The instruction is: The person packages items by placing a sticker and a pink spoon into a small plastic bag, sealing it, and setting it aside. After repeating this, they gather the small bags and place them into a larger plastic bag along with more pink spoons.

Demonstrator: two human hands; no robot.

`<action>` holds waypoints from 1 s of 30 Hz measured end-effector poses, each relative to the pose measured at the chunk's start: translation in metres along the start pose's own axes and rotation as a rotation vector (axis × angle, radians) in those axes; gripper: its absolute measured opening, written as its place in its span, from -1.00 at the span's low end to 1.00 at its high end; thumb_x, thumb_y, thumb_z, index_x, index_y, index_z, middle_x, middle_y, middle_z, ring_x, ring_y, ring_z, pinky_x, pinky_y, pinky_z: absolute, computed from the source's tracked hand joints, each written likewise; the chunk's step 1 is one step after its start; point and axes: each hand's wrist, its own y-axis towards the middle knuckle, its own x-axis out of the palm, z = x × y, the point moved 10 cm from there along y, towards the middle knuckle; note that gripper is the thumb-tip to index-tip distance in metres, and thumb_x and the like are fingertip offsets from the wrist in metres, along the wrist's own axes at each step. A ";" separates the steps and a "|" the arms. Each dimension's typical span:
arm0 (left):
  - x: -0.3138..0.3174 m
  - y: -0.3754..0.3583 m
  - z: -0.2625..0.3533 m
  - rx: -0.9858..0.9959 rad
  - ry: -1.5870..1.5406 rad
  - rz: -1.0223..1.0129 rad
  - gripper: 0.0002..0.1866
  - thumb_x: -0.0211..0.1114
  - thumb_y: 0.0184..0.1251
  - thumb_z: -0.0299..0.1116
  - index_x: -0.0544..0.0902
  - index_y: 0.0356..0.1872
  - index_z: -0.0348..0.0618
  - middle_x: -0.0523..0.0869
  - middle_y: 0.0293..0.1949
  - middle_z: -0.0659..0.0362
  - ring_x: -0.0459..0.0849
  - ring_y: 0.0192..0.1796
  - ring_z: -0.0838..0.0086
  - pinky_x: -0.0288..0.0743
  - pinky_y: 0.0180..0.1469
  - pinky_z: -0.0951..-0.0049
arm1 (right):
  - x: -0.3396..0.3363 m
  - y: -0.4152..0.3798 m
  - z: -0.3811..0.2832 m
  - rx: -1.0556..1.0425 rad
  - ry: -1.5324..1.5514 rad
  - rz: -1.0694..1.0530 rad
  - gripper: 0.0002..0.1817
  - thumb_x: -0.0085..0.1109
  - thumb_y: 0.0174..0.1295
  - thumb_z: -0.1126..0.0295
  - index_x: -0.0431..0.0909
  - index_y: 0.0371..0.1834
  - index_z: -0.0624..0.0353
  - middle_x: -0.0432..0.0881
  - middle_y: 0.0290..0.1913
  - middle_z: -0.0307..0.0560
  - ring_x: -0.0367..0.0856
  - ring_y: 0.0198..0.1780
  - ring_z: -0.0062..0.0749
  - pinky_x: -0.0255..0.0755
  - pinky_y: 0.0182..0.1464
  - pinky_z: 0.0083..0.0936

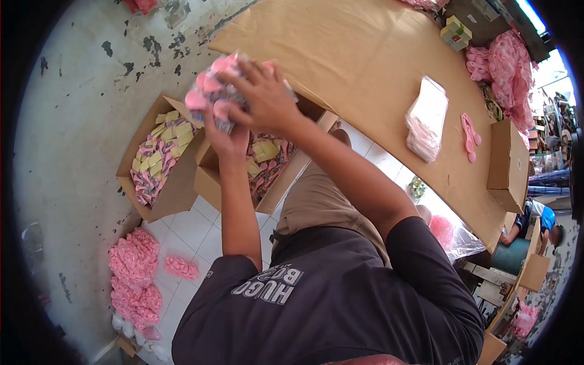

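Observation:
A bunch of pink plastic spoons (210,82) in clear wrapping is held up between my two hands. My left hand (228,137) supports it from below, fingers closed around its underside. Over the top and right side, my right hand (264,94) is pressed onto the bunch with its fingers bent. Just below them stands an open cardboard box (210,185) containing wrapped pink spoons and yellow cards. To its left, a second open carton (173,198) is filled with similar packets (159,155).
The brown-covered table (340,55) carries a stack of clear plastic bags (426,121), loose pink spoons (469,137) and a cardboard box (508,164). Pink piles (135,267) lie on the tiled floor by the wall. Another person (538,216) is at far right.

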 end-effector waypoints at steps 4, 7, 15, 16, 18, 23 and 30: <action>-0.051 -0.046 0.014 0.023 -0.029 0.123 -0.39 0.07 0.60 0.03 0.31 0.53 0.01 0.52 0.41 0.06 0.59 0.36 0.17 0.53 0.39 0.00 | 0.042 -0.032 -0.032 -0.033 0.089 -0.100 -0.28 0.07 0.33 -0.27 0.39 0.52 -0.29 0.30 0.56 0.21 0.23 0.58 0.17 -0.11 0.52 0.44; -0.085 -0.074 0.004 -0.003 -0.116 0.182 -0.37 0.07 0.57 0.04 0.31 0.57 0.12 0.39 0.53 0.09 0.37 0.55 0.12 0.30 0.54 -0.08 | 0.066 -0.062 -0.040 -0.020 0.075 -0.157 -0.30 0.05 0.35 -0.28 0.40 0.51 -0.31 0.27 0.58 0.18 0.17 0.61 0.14 -0.15 0.52 0.48; -0.191 -0.007 -0.088 -0.122 -0.391 -0.145 -0.33 0.13 0.52 0.16 0.34 0.52 0.08 0.40 0.49 0.10 0.40 0.49 0.12 0.38 0.46 -0.07 | 0.090 -0.070 0.040 0.055 -0.070 -0.379 -0.24 0.08 0.34 -0.31 0.34 0.58 -0.34 0.19 0.64 0.16 0.08 0.65 0.16 -0.18 0.52 0.51; -0.224 0.012 -0.112 -0.214 -0.537 -0.294 -0.30 0.15 0.51 0.18 0.33 0.52 0.05 0.37 0.51 0.10 0.38 0.50 0.10 0.38 0.45 -0.10 | 0.094 -0.074 0.058 0.055 -0.070 -0.378 -0.24 0.08 0.34 -0.31 0.34 0.58 -0.34 0.19 0.64 0.16 0.08 0.65 0.16 -0.18 0.52 0.51; -0.200 -0.004 -0.132 -0.355 -0.200 0.123 -0.26 0.21 0.47 0.20 0.35 0.50 0.00 0.45 0.45 0.07 0.45 0.44 0.11 0.42 0.40 -0.06 | 0.089 -0.092 0.110 0.259 0.023 -0.256 -0.23 0.13 0.38 -0.24 0.30 0.61 -0.25 0.18 0.65 0.16 0.08 0.66 0.17 -0.10 0.58 0.32; -0.327 -0.059 -0.152 -0.585 0.757 0.488 -0.09 0.39 0.33 0.23 0.35 0.52 -0.15 0.62 0.31 -0.01 0.61 0.29 0.10 0.45 0.35 0.08 | 0.023 -0.155 0.122 0.334 0.217 -0.336 -0.25 0.27 0.40 -0.03 0.32 0.59 0.01 0.24 0.62 0.17 0.15 0.63 0.12 0.07 0.62 -0.10; -0.318 -0.147 -0.140 -0.740 1.751 -0.304 -0.06 0.51 0.21 -0.01 0.31 0.56 -0.19 0.63 0.31 -0.15 0.62 0.35 0.06 0.48 0.34 0.20 | -0.074 -0.342 0.167 0.723 0.031 -0.202 -0.34 0.33 0.37 0.14 0.42 0.51 0.09 0.47 0.47 0.19 0.36 0.52 0.10 0.23 0.55 -0.08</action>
